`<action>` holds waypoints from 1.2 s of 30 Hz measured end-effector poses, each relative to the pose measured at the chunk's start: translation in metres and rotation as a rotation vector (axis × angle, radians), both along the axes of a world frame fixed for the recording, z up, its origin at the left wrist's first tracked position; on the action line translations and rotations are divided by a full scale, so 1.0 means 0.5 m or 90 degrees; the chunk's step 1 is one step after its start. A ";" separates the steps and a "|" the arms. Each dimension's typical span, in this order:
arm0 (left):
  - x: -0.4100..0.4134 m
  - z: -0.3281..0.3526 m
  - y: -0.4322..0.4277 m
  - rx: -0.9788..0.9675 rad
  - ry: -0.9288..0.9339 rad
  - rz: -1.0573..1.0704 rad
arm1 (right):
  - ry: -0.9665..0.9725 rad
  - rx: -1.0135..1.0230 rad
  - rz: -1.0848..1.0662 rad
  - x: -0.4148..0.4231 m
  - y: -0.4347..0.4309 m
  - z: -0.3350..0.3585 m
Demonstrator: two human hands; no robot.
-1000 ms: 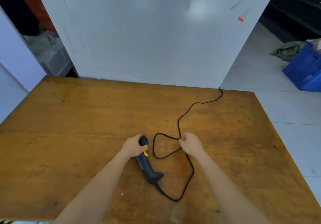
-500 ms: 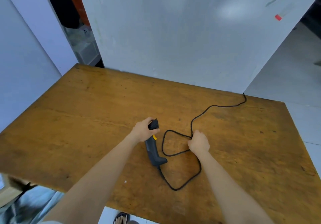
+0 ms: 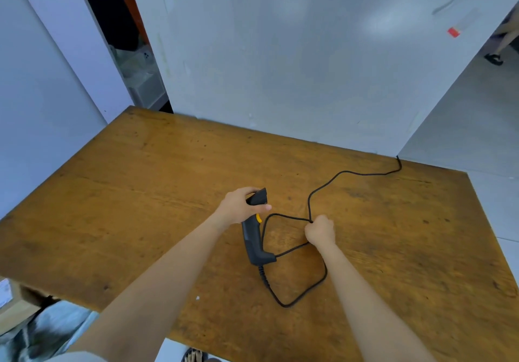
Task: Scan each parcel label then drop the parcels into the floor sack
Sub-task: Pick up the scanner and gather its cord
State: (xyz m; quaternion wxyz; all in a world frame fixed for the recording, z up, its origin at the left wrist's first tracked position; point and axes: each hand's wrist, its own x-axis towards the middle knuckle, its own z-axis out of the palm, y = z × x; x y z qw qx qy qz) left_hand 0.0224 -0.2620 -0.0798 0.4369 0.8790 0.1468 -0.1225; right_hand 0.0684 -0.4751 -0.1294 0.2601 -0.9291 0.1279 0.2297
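Leftward swings the view since a second ago, bringing a cardboard box [image 3: 11, 302] into sight well to the lower left of the scanner [image 3: 254, 241], off the wooden surface [image 3: 140, 207]. The left hand [image 3: 238, 207] still grips the scanner's head, with the handle lying on the surface. The right hand [image 3: 320, 231], just right of the scanner, pinches its looped black cable [image 3: 286, 305]. The hands are apart.

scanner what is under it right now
Wooden table shows beneath the scanner handle. The left hand grips the head, so what lies under that end is hidden.
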 end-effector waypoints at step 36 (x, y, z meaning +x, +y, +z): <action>0.429 -0.086 -0.626 0.088 0.028 -0.131 | -0.122 0.141 -0.398 0.235 -0.465 -0.020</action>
